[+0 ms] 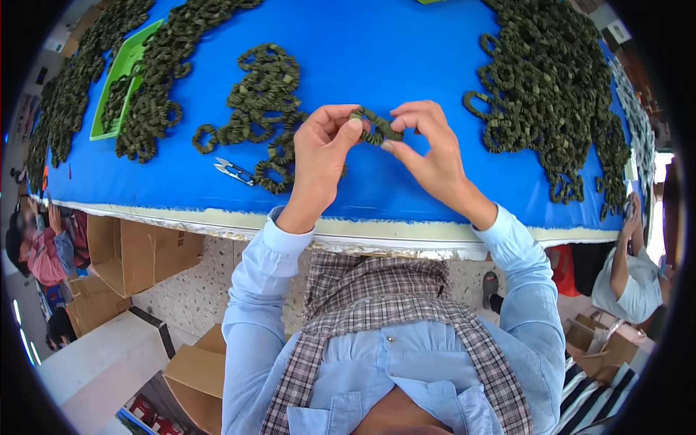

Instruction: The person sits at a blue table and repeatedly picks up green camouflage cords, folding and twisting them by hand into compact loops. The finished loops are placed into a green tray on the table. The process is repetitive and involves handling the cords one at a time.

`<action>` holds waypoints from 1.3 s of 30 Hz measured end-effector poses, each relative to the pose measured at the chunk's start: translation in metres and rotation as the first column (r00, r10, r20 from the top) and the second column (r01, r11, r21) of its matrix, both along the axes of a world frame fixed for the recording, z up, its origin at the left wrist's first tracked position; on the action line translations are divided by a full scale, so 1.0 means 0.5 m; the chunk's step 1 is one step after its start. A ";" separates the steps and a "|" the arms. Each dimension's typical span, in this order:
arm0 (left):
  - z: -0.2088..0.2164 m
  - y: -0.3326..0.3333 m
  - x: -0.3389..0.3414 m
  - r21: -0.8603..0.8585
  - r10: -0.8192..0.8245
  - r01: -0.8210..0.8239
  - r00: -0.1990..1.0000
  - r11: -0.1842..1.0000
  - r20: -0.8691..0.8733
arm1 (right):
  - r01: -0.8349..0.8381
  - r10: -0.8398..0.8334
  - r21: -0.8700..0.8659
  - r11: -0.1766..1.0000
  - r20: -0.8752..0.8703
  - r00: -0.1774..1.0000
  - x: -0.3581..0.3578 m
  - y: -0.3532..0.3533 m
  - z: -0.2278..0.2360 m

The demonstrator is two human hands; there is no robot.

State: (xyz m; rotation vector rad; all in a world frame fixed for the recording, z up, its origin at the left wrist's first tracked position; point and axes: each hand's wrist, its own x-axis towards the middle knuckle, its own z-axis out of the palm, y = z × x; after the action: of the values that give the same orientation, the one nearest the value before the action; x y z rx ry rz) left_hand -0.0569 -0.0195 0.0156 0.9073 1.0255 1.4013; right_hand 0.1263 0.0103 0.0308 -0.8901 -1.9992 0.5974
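Observation:
Between my two hands, above the blue table cover, is a dark green ruffled scrunchie, partly hidden by fingers. Its left end is pinched by the thumb and fingers of my left hand. On the other side, my right hand has its thumb and fingertips around the right end. Just left of my left hand lies a small heap of similar scrunchies, one ring set apart at its left edge. Silver thread snips rest on the cover near that heap.
Larger piles of scrunchies lie at right and left, with a green tray among the left ones. The table's pale front edge runs before me. Cardboard boxes stand below left. Other people sit at both far sides.

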 end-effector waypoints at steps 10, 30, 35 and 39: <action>-0.010 0.047 0.093 0.051 -0.236 0.241 0.848 0.969 0.474 | -0.241 -0.212 -0.675 0.697 -0.516 0.830 0.107 -0.022 -0.031; -0.031 0.061 0.094 0.019 -0.312 0.345 0.822 0.938 0.476 | -0.680 -0.185 -0.545 0.491 -0.828 0.530 0.110 -0.003 -0.054; -0.034 0.051 0.105 0.039 -0.363 0.361 0.923 0.932 0.125 | -0.435 -0.091 -0.747 0.502 -0.546 0.832 0.099 -0.001 -0.011; -0.034 0.054 0.100 0.011 -0.411 0.410 0.911 0.912 0.035 | -0.390 -0.173 -0.731 0.561 -0.564 0.808 0.104 0.001 -0.033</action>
State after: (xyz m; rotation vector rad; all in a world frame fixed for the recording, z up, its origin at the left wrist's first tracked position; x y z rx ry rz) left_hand -0.0067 0.0076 -0.0012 1.0274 0.7483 1.0592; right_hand 0.1782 0.0110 0.0141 -0.9224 -1.1246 1.7712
